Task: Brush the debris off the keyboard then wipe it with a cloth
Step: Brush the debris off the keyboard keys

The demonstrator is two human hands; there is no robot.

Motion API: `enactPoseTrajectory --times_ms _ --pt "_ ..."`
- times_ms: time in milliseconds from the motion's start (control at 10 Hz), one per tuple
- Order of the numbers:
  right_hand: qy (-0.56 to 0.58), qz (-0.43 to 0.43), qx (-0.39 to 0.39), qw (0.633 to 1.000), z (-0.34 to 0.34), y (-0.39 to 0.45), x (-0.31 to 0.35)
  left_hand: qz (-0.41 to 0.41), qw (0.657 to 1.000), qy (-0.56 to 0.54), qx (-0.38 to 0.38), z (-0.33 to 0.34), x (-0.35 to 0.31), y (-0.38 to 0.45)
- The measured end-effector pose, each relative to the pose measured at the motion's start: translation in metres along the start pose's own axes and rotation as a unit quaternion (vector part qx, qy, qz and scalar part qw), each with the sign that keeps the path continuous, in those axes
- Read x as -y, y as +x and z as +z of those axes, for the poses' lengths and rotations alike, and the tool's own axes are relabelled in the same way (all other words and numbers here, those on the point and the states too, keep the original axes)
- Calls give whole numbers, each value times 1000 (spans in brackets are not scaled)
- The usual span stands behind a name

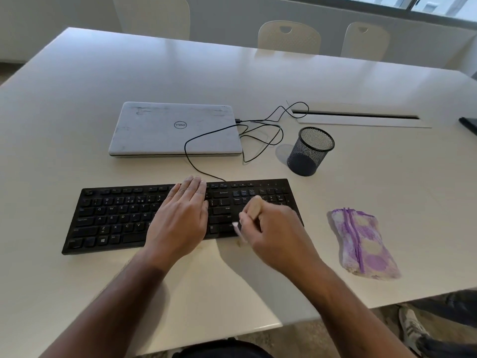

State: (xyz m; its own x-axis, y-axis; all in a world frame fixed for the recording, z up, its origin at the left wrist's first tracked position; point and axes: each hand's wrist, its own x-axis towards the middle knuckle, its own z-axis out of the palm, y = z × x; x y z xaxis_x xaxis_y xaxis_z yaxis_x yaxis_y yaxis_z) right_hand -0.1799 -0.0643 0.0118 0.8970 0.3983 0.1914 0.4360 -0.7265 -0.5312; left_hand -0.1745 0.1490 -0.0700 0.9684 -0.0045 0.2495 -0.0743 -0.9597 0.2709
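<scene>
A large white desk [77, 99] carries everything here. Behind its far edge stand pale chairs [289, 37]. On the desk, in the far middle part, lies a closed silver laptop [154, 135], and a thin black cable [258, 130] runs in loops from its right side toward the keyboard. The black keyboard [116, 218] lies flat near the front edge of the desk, just in front of the laptop. The left hand [180, 215] rests flat on the middle keys, with the fingers straight and close together, holding nothing. The right hand [271, 228] is over the right part of the keyboard, and its fingers are curled around a small brush [255, 206] with a pale wooden handle; the light bristles point down to the front edge of the keyboard, but they are blurred. To the right of the keyboard, apart from it, a folded purple and white cloth [361, 241] lies on the desk. Behind the cloth, a black mesh cup [309, 151] stands upright.
</scene>
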Motion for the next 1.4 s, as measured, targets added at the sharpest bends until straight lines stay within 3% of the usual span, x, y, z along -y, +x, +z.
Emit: enactPoseTrajectory --times_ms 200,500,600,800,900,1200,1400 --pt "-64 -152 13 986 9 -35 -5 -1 1000 -1 4 -1 0 0" --pt "-121 -92 -24 988 -13 -61 -48 -2 1000 -3 2 -2 -1 -1" --pt "-76 -92 -51 991 -12 -62 -39 0 1000 -3 2 -1 -1 -1" --pt "-41 -132 -12 990 15 -53 -19 0 1000 -5 4 -1 0 -1" --pt "-45 -112 -13 993 7 -51 -24 0 1000 -3 3 -1 0 -1" --pt "-139 -43 -34 989 -22 -51 -34 -1 1000 -4 3 -1 0 -1" --pt "-33 -114 -12 993 0 -49 -17 -1 1000 -5 5 0 0 -1"
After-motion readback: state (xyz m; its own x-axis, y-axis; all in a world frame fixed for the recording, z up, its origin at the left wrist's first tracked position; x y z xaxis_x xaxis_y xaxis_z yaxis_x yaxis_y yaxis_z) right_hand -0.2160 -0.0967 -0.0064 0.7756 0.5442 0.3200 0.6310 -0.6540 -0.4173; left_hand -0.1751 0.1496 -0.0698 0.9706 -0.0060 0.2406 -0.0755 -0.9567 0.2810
